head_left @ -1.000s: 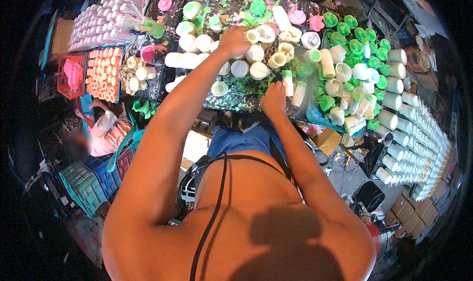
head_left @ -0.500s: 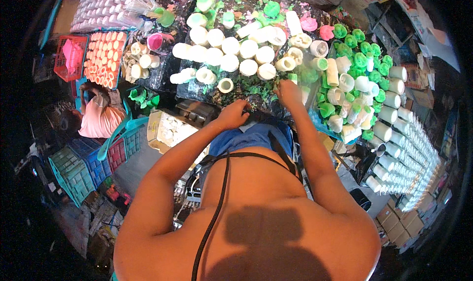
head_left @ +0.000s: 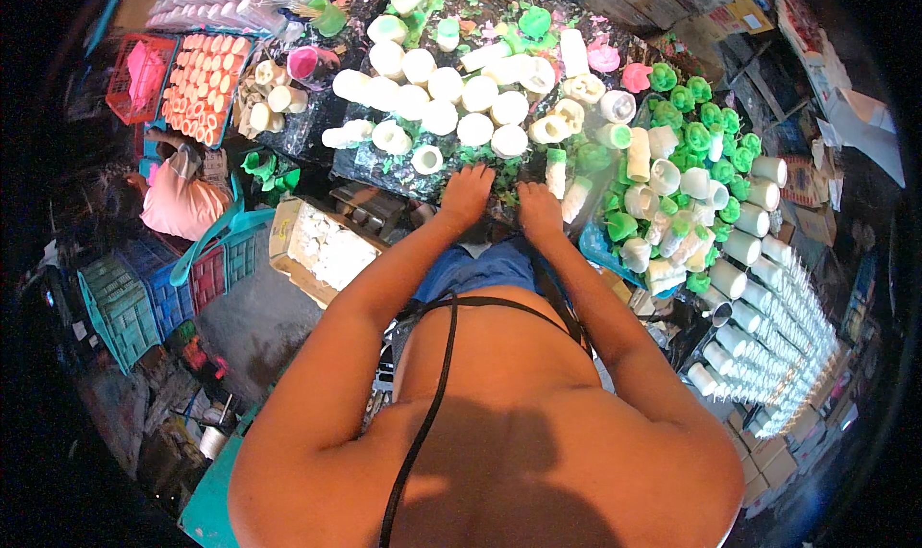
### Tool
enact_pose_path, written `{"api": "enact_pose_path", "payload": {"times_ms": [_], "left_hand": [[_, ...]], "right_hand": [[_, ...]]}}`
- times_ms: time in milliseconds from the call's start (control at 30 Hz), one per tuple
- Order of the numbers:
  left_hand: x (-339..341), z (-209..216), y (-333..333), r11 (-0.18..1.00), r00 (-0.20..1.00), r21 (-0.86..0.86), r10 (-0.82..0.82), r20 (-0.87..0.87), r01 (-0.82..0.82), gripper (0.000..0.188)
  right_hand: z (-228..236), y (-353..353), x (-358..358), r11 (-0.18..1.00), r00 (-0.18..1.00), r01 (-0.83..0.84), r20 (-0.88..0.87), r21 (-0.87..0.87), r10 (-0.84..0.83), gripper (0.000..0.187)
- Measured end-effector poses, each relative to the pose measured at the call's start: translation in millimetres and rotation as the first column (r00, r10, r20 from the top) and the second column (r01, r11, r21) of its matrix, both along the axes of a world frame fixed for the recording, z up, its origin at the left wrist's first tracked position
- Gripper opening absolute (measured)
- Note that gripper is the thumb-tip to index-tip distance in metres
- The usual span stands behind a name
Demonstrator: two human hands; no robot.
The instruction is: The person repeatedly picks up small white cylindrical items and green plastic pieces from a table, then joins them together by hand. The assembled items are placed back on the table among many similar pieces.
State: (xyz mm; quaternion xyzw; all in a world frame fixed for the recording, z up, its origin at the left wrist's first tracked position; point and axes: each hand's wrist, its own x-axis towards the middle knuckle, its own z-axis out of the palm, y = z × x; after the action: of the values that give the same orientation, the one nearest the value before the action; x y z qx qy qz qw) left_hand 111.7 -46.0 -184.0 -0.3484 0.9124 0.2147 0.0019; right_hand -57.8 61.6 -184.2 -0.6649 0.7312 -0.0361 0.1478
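My left hand (head_left: 468,194) rests at the near edge of the dark work table, its fingers laid forward over scattered green scraps (head_left: 473,154) and holding nothing I can see. Beside it, my right hand (head_left: 540,210) lies at the same edge with fingers forward, just short of a narrow white piece with a green top (head_left: 556,171). A second narrow white piece (head_left: 575,198) leans to the right of that hand. Beyond my left hand is a short hollow white cylinder (head_left: 426,159). Several pale, wax-like cylinders (head_left: 478,94) are grouped farther back.
Green rose-shaped pieces (head_left: 709,116) and white cups crowd the right side. Rows of white cylinders (head_left: 754,221) stand beyond. At left are a cardboard box of white pieces (head_left: 322,245), a tray of orange-rimmed cylinders (head_left: 200,87), plastic crates (head_left: 120,303) and a seated person (head_left: 184,197).
My left hand has moved forward onto the table edge. My right hand has drawn back toward me and left, away from the green-topped white piece. The view has shifted slightly.
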Motion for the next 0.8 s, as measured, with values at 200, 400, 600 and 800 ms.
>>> {"api": "enact_pose_path", "payload": {"times_ms": [200,400,600,800], "left_hand": [[4.2,6.7,20.0,0.907,0.892,0.179,0.412,-0.187,-0.381,0.037],[-5.7,-38.4,34.6,0.483,0.454,0.407,0.874,-0.172,-0.776,0.042],[-29.9,-28.1,17.0,0.06,0.202,0.66,0.969,0.142,-0.749,0.048],[-8.6,-23.3,13.3,-0.01,0.222,0.78,0.956,0.19,-0.626,0.042]], "right_hand": [[-8.6,-1.7,4.0,0.998,0.998,0.063,0.003,-0.03,-0.063,0.021],[-8.4,-9.0,17.9,0.97,0.969,0.229,0.074,0.075,-0.234,0.017],[6.3,-23.8,7.2,0.925,0.95,0.229,0.137,0.303,-0.28,0.02],[7.1,-21.0,6.8,0.938,0.935,0.251,0.19,0.24,-0.299,0.046]]}}
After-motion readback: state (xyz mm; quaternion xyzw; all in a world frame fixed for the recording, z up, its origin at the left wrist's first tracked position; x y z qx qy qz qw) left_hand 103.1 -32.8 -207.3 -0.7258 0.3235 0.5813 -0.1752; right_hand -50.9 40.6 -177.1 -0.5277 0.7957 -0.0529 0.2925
